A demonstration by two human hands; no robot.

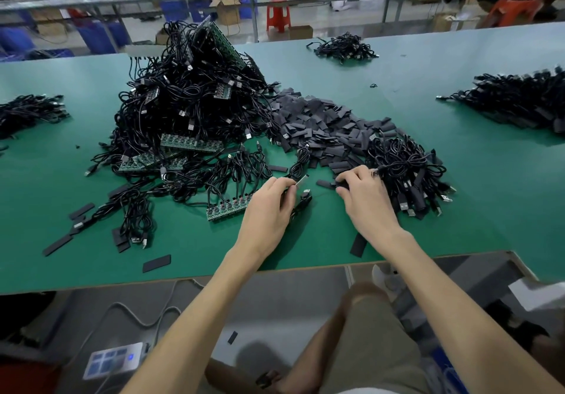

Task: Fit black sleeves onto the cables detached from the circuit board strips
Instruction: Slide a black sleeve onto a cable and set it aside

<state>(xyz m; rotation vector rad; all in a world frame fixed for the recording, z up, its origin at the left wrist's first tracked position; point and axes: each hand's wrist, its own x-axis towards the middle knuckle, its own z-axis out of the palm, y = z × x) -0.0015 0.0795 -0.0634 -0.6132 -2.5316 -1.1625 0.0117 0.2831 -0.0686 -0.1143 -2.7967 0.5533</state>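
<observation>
My left hand [270, 207] is closed around a coiled black cable [301, 202], and its small end board [302, 180] sticks out past my thumb. My right hand [365, 193] rests on the green table [305, 240], fingers pinching a flat black sleeve [339, 184] just right of the cable's end. A heap of black sleeves [324, 124] lies behind my hands. A green circuit board strip [227, 208] with cables attached lies just left of my left hand. Sleeved cables [409, 176] are piled to the right of my right hand.
A tall tangle of cables and board strips [189, 100] fills the table's middle left. More cable piles lie at far left [30, 112], far right [519, 100] and back [344, 46]. Loose sleeves [156, 262] lie near the front edge. A foot pedal [114, 360] is on the floor.
</observation>
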